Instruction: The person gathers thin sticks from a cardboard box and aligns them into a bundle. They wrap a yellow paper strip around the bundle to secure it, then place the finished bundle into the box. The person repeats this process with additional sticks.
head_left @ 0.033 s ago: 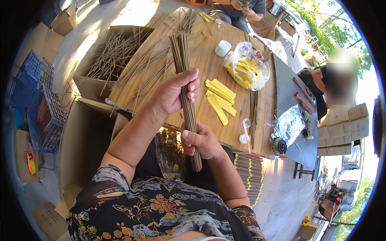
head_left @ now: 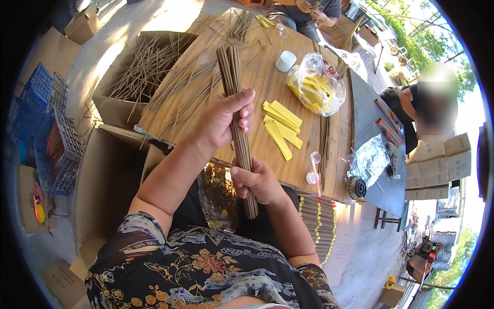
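Note:
A thick bundle of thin brown incense sticks (head_left: pixel 237 123) is held at a tilt above my lap and the near table edge, its fanned upper end leaning away from me. My left hand (head_left: pixel 229 117) is closed round its upper middle, thumb across the front. Lower down, my right hand (head_left: pixel 258 183) grips the same bundle, its lower end sticking out below the fingers. Right of the bundle, yellow paper strips (head_left: pixel 282 129) lie in a loose pile on the wooden table (head_left: pixel 265 77). A clear plastic bag (head_left: pixel 316 85) with more yellow strips sits behind them.
Loose sticks (head_left: pixel 180 100) cover the table's left side, beside a cardboard box (head_left: pixel 121 110) of sticks. A white jar (head_left: pixel 285 62) and small tub (head_left: pixel 312 177) stand on the table. Banded bundles (head_left: pixel 316 221) lie below right. Two people work across and to the right; blue crates (head_left: pixel 59 154) stand left.

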The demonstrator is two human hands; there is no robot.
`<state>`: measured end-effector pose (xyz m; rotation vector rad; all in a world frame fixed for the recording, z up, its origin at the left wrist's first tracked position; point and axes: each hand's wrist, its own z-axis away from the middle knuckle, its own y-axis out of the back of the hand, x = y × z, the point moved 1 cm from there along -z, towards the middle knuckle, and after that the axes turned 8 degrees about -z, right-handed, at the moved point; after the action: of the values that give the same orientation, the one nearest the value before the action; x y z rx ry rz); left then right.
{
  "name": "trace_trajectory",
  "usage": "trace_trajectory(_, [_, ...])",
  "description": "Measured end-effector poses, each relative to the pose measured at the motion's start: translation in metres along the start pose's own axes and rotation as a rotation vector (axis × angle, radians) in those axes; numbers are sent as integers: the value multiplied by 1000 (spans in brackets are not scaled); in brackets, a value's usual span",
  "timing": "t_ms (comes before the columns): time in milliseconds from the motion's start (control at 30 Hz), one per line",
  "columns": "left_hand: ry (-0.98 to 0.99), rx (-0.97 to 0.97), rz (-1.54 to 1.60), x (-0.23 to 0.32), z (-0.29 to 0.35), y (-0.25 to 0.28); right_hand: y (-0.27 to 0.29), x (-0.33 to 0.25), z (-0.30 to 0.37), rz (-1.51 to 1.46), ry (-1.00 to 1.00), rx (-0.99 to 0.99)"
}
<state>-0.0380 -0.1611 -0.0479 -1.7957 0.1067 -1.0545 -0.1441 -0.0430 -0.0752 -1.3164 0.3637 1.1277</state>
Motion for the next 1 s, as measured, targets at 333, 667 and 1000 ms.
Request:
trace_trajectory(333, [-15, 165, 41, -9, 0, 37, 4, 19, -13, 102, -78, 45])
trace_trajectory(667, [5, 165, 158, -9, 2, 48, -3, 23, -17, -247, -220, 24])
trace_trajectory(1000, [41, 163, 228, -7, -1, 55, -2, 22, -15, -440, -290, -88])
